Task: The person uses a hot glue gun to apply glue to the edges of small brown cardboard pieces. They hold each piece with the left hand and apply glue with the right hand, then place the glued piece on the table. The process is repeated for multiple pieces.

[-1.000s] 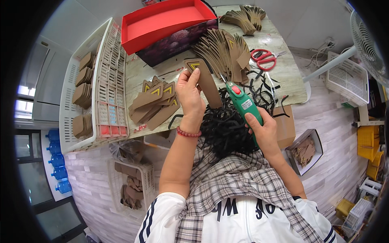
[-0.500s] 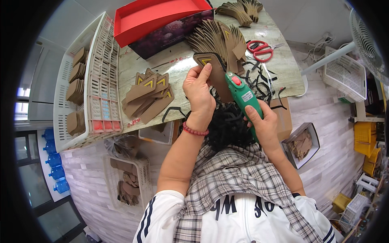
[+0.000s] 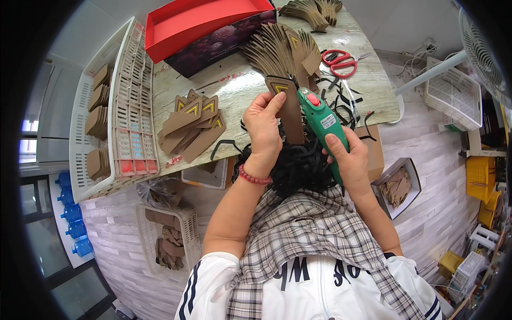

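Trimming of a brown strip, seen from above. Of the two hands, the left hand (image 3: 264,122) pinches the strip (image 3: 292,121), marked with a yellow chevron, between thumb and fingers near its upper end; the fingers beneath are hidden. The right hand (image 3: 348,159) grips a green handheld power tool (image 3: 326,124) with a red button; part of its handle is covered by the fingers. The tool's tip lies at the strip's right edge, where contact cannot be made out. The strip stands before fanned brown pieces (image 3: 269,50), partly covering them, at the near side of the table (image 3: 224,88). Black trimmings (image 3: 298,168) merge into a dark mass below. A red box (image 3: 205,26) is cut off above.
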The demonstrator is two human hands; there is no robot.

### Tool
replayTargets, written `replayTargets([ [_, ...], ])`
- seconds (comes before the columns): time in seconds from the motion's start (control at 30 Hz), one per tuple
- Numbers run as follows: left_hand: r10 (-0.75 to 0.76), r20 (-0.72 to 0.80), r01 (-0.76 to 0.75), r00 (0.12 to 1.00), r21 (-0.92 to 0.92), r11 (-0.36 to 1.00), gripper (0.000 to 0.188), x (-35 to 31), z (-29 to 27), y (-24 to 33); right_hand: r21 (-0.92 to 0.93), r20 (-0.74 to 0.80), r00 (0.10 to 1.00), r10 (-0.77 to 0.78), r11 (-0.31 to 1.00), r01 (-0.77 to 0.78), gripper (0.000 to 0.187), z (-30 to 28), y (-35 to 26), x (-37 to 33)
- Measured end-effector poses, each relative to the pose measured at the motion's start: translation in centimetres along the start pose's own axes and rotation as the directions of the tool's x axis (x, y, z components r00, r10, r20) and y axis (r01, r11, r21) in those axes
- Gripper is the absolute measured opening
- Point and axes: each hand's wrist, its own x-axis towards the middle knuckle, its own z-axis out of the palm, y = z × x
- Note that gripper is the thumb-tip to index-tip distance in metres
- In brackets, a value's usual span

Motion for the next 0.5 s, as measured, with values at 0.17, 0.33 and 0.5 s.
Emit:
replayTargets([
  [0.17, 0.13, 0.021, -0.131, 0.991, 0.099, 0.986, 0.015, 0.8, -0.3, 0.7, -0.01, 0.029, 0.999, 0.024, 1.0, -0.024, 0.035, -0.3, -0.3, -0.2],
  [0.33, 0.163, 0.048, -0.17, 0.985, 0.192, 0.967, 0.017, 1.6, -0.7, 1.6, 0.007, 0.033, 0.999, 0.005, 1.0, -0.005, 0.035, -0.2, -0.1, -0.4],
  [0.5, 0.21, 0.114, -0.237, 0.971, 0.356, 0.904, 0.016, 1.8, -1.1, 1.9, 0.021, 0.04, 0.999, 0.001, 1.0, -0.002, 0.035, -0.1, -0.2, -0.4],
])
